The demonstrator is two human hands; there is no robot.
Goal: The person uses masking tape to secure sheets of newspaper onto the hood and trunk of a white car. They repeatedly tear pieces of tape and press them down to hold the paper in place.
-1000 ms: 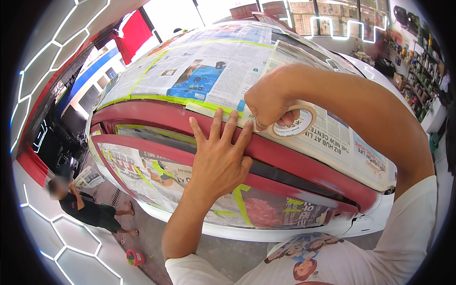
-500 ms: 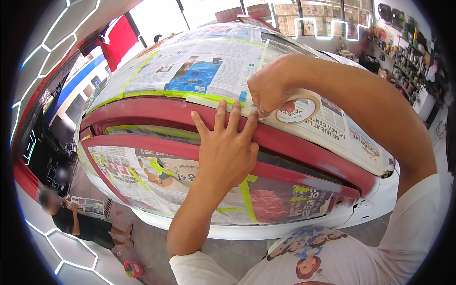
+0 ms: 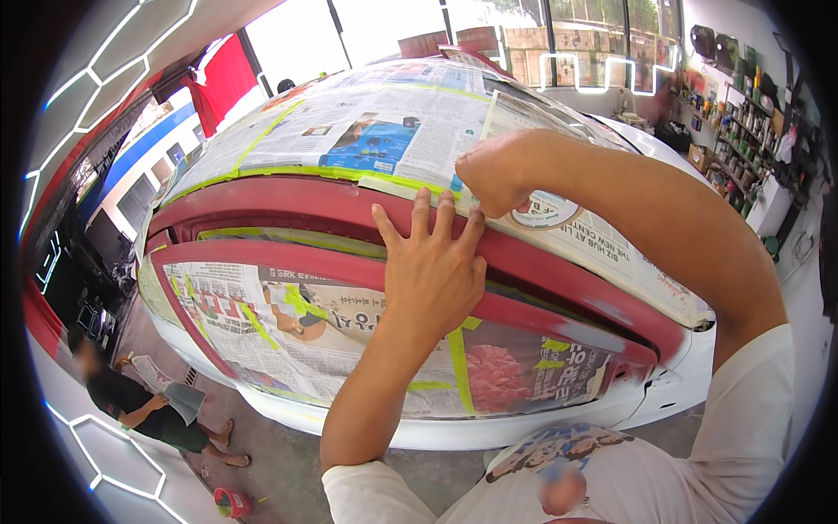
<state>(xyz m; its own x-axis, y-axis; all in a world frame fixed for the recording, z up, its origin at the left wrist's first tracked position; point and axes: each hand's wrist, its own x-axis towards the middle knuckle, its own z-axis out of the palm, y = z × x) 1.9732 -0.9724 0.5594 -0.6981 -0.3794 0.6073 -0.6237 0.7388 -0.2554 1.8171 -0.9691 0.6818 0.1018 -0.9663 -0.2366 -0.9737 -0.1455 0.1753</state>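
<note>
My left hand (image 3: pixel 432 275) lies with fingers spread across the red roof rail (image 3: pixel 288 199) of a car. Its fingertips touch the seam where newspaper (image 3: pixel 436 112) covers the roof. Just right of those fingertips, my right hand (image 3: pixel 496 175) is closed around a roll of masking tape (image 3: pixel 552 213), pale with a printed core. The roll is partly hidden behind the hand. Along the rail's upper edge runs yellow-green tape (image 3: pixel 262 175), with a pale strip of tape (image 3: pixel 384 185) overlapping it beside my left fingers. Newspaper (image 3: pixel 349 336) also covers the side windows.
At the lower left a person (image 3: pixel 144 406) in dark clothes stands holding newspaper sheets (image 3: pixel 179 397). Near them a red bucket (image 3: pixel 232 502) sits on the floor. Shelves of bottles and cans (image 3: pixel 751 122) line the right wall. White body panels (image 3: pixel 524 428) run along the car's lower side.
My right hand has tilted the tape roll, so less of its ring shows. My left hand stays on the rail. The person at lower left has shifted their newspaper lower.
</note>
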